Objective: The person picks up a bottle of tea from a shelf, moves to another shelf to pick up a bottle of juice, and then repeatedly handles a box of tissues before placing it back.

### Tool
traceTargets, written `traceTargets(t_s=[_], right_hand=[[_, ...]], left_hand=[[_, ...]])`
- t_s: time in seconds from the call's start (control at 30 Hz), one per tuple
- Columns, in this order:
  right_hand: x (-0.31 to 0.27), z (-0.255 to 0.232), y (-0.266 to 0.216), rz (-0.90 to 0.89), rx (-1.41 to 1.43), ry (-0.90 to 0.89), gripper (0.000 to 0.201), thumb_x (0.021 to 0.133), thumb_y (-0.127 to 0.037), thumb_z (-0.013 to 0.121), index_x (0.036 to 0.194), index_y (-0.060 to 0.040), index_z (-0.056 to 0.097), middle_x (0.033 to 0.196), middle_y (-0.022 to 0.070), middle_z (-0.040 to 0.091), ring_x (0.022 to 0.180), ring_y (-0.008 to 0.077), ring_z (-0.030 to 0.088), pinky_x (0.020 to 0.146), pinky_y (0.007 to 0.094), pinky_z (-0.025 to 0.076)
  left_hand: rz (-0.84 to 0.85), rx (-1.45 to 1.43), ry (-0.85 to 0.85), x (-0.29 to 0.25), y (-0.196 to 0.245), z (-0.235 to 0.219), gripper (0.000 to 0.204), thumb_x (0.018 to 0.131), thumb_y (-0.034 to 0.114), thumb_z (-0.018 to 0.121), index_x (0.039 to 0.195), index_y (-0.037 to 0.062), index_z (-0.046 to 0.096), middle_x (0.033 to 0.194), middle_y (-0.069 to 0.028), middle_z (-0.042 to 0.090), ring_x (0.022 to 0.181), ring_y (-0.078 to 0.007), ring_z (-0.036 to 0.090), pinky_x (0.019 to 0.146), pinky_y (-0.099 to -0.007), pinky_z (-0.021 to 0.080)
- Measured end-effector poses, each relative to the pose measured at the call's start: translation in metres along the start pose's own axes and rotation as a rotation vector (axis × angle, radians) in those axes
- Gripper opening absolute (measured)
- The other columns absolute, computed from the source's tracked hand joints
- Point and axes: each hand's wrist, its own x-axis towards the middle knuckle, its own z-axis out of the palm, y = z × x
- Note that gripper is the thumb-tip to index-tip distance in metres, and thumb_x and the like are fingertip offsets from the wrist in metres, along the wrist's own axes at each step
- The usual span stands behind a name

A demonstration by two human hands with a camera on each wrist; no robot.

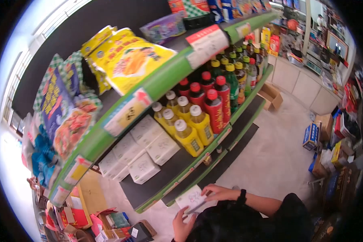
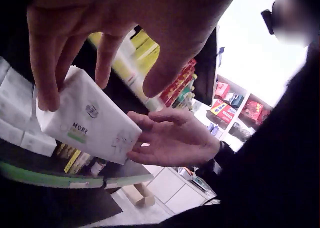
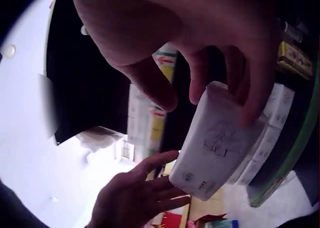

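Between both hands is a white tissue pack (image 1: 190, 198) with line drawings and the printed word MORE, tilted beside the lower shelf. My left hand (image 1: 183, 226) holds one end with its fingertips; in the left wrist view its thumb stands off the pack. The other end is held by my right hand (image 1: 222, 192), its fingers bent over the edge in the right wrist view and its thumb apart. Similar white packs (image 1: 144, 167) are stacked on the shelf (image 1: 137, 193) just beyond.
Yellow drink bottles (image 1: 191, 139) and red ones (image 1: 213, 109) stand beside the stacked packs. Snack bags (image 1: 133, 60) fill the upper green-edged shelf. Opened cartons (image 1: 109, 226) lie at lower left, a cardboard box (image 1: 271, 97) on the floor, and a blue box (image 1: 311, 136) at right.
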Motion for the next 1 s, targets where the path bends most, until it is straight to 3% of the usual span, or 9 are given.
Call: traceTargets(t_s=[0.1,0.13,0.37,0.47,0.57,0.67,0.77,0.87,1.0], right_hand=[[0.028,-0.020,0.056,-0.021,-0.156,0.172,0.034,0.087,-0.024,0.069,0.117,-0.0097,0.060,0.115,0.0120,0.053,0.113,0.0251,0.051,0.100,0.0348,0.040],[0.039,-0.024,0.073,-0.022,-0.179,0.256,0.036,0.085,-0.025,0.070,0.116,-0.0102,0.060,0.116,0.0130,0.053,0.113,0.0274,0.051,0.100,0.0362,0.040],[0.104,-0.045,0.123,-0.046,-0.371,0.506,0.039,0.075,-0.011,0.067,0.113,-0.0037,0.061,0.107,0.0206,0.064,0.103,0.0361,0.061,0.092,0.0410,0.047],[0.124,-0.043,0.132,-0.112,-0.477,0.560,0.039,0.074,-0.009,0.067,0.113,-0.0034,0.061,0.109,0.0216,0.063,0.106,0.0383,0.059,0.094,0.0430,0.046],[0.147,-0.046,0.144,-0.117,-0.537,0.586,0.041,0.075,-0.012,0.067,0.114,-0.0014,0.061,0.112,0.0230,0.062,0.107,0.0396,0.058,0.095,0.0447,0.045],[0.166,-0.048,0.152,-0.132,-0.598,0.592,0.043,0.075,-0.017,0.066,0.114,0.0012,0.061,0.112,0.0255,0.062,0.108,0.0404,0.058,0.096,0.0453,0.045],[0.171,-0.052,0.149,-0.061,-0.661,0.484,0.040,0.077,-0.023,0.061,0.113,-0.0060,0.064,0.113,0.0228,0.063,0.108,0.0385,0.058,0.096,0.0466,0.045],[0.174,-0.050,0.146,-0.082,-0.660,0.486,0.038,0.077,-0.024,0.061,0.108,-0.0033,0.066,0.107,0.0232,0.065,0.102,0.0381,0.062,0.094,0.0473,0.047],[0.192,-0.052,0.166,-0.014,-0.579,0.427,0.047,0.076,-0.024,0.065,0.114,0.0030,0.059,0.117,0.0261,0.060,0.117,0.0389,0.053,0.102,0.0454,0.038]], left_hand=[[0.098,0.117,-0.042,0.066,-0.032,0.035,0.048,0.083,0.016,0.073,0.126,0.0029,0.057,0.113,-0.0141,0.065,0.099,-0.0203,0.063,0.082,-0.0353,0.055],[0.180,0.088,0.000,0.092,-0.072,0.052,0.051,0.082,0.032,0.074,0.123,0.0055,0.059,0.098,-0.0183,0.067,0.085,-0.0267,0.066,0.073,-0.0343,0.051],[0.250,0.101,0.063,0.197,-0.115,0.091,0.049,0.080,0.030,0.073,0.121,0.0076,0.058,0.089,-0.0156,0.068,0.072,-0.0272,0.067,0.068,-0.0355,0.051],[0.176,0.128,0.038,0.207,-0.108,0.089,0.052,0.081,0.032,0.071,0.125,0.0076,0.057,0.101,-0.0193,0.067,0.087,-0.0323,0.068,0.078,-0.0389,0.052],[0.258,0.206,0.074,0.230,-0.131,0.094,0.057,0.082,0.033,0.069,0.129,0.0058,0.054,0.115,-0.0227,0.064,0.104,-0.0377,0.063,0.089,-0.0428,0.049],[0.392,0.319,0.120,0.241,-0.142,0.097,0.062,0.078,0.029,0.070,0.131,0.0045,0.051,0.122,-0.0248,0.061,0.111,-0.0400,0.059,0.093,-0.0440,0.049],[0.406,0.447,0.215,0.241,-0.153,0.104,0.060,0.082,0.034,0.066,0.131,0.0017,0.051,0.123,-0.0253,0.059,0.114,-0.0429,0.056,0.095,-0.0455,0.046],[0.194,0.500,0.199,0.216,-0.117,0.100,0.058,0.081,0.033,0.065,0.129,0.0013,0.053,0.123,-0.0263,0.059,0.115,-0.0441,0.054,0.098,-0.0453,0.044],[0.463,0.376,0.025,0.247,-0.170,0.105,0.056,0.080,0.031,0.066,0.128,0.0035,0.055,0.122,-0.0239,0.060,0.113,-0.0427,0.056,0.097,-0.0461,0.045]])
